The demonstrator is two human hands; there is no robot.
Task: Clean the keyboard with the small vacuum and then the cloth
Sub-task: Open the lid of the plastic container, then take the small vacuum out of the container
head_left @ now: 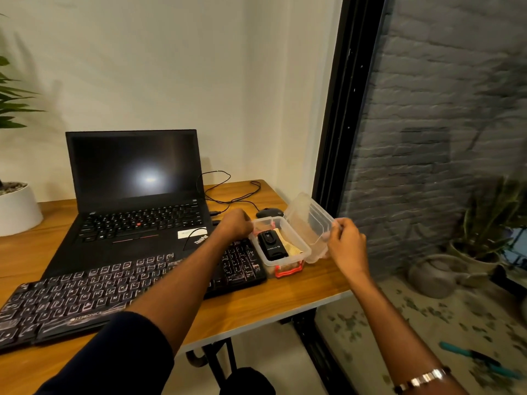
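A black keyboard [85, 295] lies across the front of the wooden desk [271, 297], my left forearm crossing over it. At its right end stands a clear plastic box [296, 256] with red latches. Inside lie a small black vacuum [272, 245] and a beige cloth [293, 248] under it. My left hand [235, 223] grips the box's far left rim. My right hand [346, 242] holds the clear lid [309, 220], tilted up and off the box to its right.
An open black laptop [134, 195] with a dark screen stands behind the keyboard. A black mouse [269, 212] and thin cables lie behind the box. A white plant pot [17, 208] sits at the far left. A black-framed glass pane [427, 166] rises just right of the desk.
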